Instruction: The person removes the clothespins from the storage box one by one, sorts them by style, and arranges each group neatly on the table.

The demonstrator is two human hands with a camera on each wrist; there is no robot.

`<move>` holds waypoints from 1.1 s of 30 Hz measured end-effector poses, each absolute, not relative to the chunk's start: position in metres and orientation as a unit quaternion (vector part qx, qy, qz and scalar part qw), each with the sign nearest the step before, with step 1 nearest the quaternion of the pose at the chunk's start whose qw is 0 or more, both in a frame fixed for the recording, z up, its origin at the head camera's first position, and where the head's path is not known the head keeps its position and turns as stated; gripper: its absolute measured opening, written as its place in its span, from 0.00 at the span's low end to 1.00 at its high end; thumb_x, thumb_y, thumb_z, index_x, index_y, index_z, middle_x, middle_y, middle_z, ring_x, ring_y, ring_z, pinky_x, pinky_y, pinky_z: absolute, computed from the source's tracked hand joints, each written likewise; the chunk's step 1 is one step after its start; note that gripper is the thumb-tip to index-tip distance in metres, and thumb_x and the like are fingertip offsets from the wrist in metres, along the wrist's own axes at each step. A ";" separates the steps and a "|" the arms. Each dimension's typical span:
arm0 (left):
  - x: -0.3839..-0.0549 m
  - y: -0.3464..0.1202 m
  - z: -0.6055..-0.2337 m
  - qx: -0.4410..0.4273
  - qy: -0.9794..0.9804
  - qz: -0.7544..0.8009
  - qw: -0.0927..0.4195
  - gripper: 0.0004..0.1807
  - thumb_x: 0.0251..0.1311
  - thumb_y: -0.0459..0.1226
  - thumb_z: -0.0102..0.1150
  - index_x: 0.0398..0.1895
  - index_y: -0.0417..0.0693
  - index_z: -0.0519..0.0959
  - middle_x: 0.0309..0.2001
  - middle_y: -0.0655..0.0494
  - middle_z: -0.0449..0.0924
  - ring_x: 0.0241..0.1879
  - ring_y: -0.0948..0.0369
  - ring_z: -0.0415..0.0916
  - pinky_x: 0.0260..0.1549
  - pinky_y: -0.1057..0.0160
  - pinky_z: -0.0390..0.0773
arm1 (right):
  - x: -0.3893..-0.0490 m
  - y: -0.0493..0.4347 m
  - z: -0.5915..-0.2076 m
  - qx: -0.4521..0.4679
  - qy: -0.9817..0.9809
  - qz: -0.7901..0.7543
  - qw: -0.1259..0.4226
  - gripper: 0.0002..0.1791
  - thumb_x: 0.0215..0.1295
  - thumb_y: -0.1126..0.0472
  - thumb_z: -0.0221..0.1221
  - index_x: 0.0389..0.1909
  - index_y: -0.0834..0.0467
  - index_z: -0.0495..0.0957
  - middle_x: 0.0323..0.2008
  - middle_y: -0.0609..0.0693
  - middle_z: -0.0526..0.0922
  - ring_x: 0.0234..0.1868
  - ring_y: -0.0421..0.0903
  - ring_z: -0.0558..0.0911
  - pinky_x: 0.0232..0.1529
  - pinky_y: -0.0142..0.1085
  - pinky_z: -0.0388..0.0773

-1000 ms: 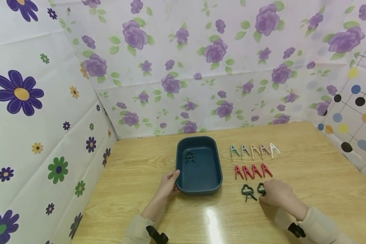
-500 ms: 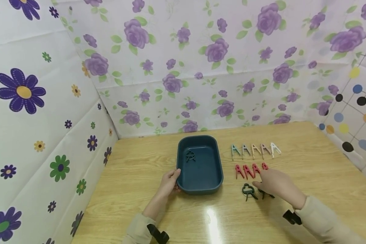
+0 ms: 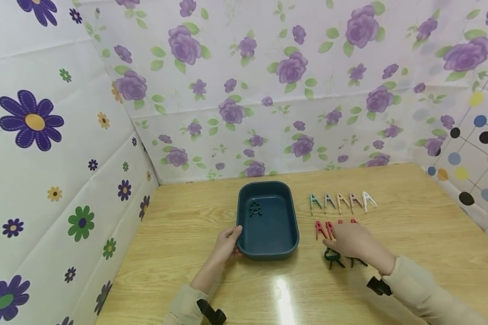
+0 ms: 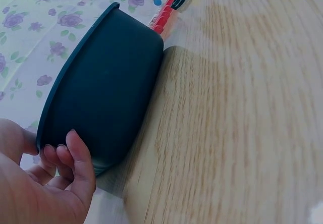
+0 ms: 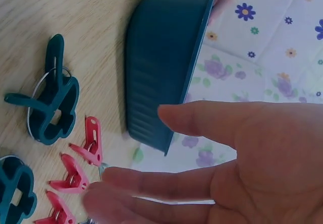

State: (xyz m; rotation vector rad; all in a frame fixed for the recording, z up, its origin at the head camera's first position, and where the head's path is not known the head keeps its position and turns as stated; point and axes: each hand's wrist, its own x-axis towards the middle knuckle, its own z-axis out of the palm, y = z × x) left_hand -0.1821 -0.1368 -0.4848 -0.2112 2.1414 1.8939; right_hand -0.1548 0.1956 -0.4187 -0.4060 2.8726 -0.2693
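Observation:
My left hand (image 3: pixel 227 243) holds a dark teal plastic tray (image 3: pixel 272 232) by its left front side, thumb at the rim and fingers against the outer wall (image 4: pixel 106 82). Inside the tray lies one dark green clip (image 3: pixel 255 208). Over the table to the right, my right hand (image 3: pixel 355 241) is held with thumb and fingers spread apart and nothing between them. Just below it lie two more dark green clips, the left one (image 5: pixel 53 95) with its wire ring visible and the other (image 5: pixel 15 193) partly cut off. Red clothespins (image 5: pixel 92 141) are near its fingertips, partly hidden in the head view.
Behind the red clothespins runs a row of several pale clothespins (image 3: pixel 340 204) in green, beige, pink and white. The wooden table (image 3: pixel 187 212) meets a flower-print cloth (image 3: pixel 211 113) at the back. Patterned sheets also hang at both sides.
My right hand has moved left from the right-hand green clip towards the left-hand one, its thumb spreading away from the fingers. The left hand stays on the tray.

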 end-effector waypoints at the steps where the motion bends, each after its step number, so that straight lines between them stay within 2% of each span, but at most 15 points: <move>1: -0.182 -0.137 -0.485 -0.074 0.740 0.655 0.137 0.20 0.72 0.50 0.47 0.39 0.39 0.73 0.17 0.60 0.64 0.18 0.65 0.65 0.22 0.68 0.75 | -0.156 0.194 -0.420 -0.143 0.979 -0.101 0.102 0.18 0.66 0.49 0.58 0.21 0.54 0.70 0.13 0.45 0.65 0.15 0.40 0.61 0.18 0.32 0.56; 7: -0.184 -0.139 -0.487 -0.070 0.733 0.661 0.143 0.19 0.73 0.48 0.46 0.39 0.39 0.74 0.17 0.59 0.64 0.17 0.64 0.65 0.22 0.66 0.76 | -0.167 0.185 -0.423 -0.177 0.974 -0.140 0.007 0.13 0.67 0.59 0.55 0.21 0.53 0.72 0.14 0.44 0.66 0.14 0.39 0.61 0.16 0.30 0.55; 11: -0.186 -0.140 -0.489 -0.066 0.730 0.665 0.145 0.19 0.73 0.47 0.45 0.40 0.39 0.75 0.17 0.58 0.65 0.17 0.64 0.65 0.23 0.65 0.76 | -0.173 0.178 -0.418 -0.203 0.969 -0.142 -0.011 0.11 0.66 0.62 0.54 0.22 0.52 0.73 0.15 0.44 0.68 0.15 0.38 0.63 0.16 0.30 0.57; 15: -0.185 -0.140 -0.489 -0.069 0.730 0.664 0.142 0.21 0.72 0.49 0.46 0.44 0.37 0.74 0.17 0.59 0.65 0.17 0.65 0.66 0.22 0.67 0.75 | -0.182 0.169 -0.408 -0.223 0.962 -0.159 0.015 0.07 0.66 0.64 0.53 0.28 0.54 0.76 0.17 0.42 0.73 0.16 0.38 0.67 0.19 0.31 0.63; 21: -0.181 -0.139 -0.486 -0.070 0.734 0.662 0.132 0.24 0.72 0.49 0.47 0.48 0.34 0.74 0.17 0.60 0.66 0.17 0.66 0.66 0.21 0.68 0.75 | -0.198 0.146 -0.390 -0.250 0.950 -0.188 0.020 0.09 0.69 0.64 0.51 0.34 0.56 0.80 0.23 0.45 0.78 0.18 0.38 0.71 0.26 0.32 0.70; 25: -0.181 -0.138 -0.487 -0.070 0.735 0.662 0.131 0.24 0.72 0.49 0.47 0.48 0.35 0.74 0.17 0.60 0.66 0.17 0.66 0.66 0.21 0.68 0.75 | -0.213 0.131 -0.382 -0.267 0.943 -0.198 0.031 0.10 0.69 0.64 0.50 0.33 0.55 0.80 0.23 0.45 0.78 0.19 0.39 0.70 0.25 0.32 0.68; 33: -0.183 -0.138 -0.485 -0.069 0.732 0.663 0.144 0.23 0.72 0.49 0.47 0.48 0.35 0.74 0.17 0.59 0.64 0.17 0.65 0.65 0.22 0.67 0.75 | -0.257 0.097 -0.368 -0.305 0.916 -0.233 0.116 0.13 0.70 0.65 0.49 0.27 0.58 0.79 0.16 0.46 0.71 0.16 0.40 0.66 0.23 0.31 0.65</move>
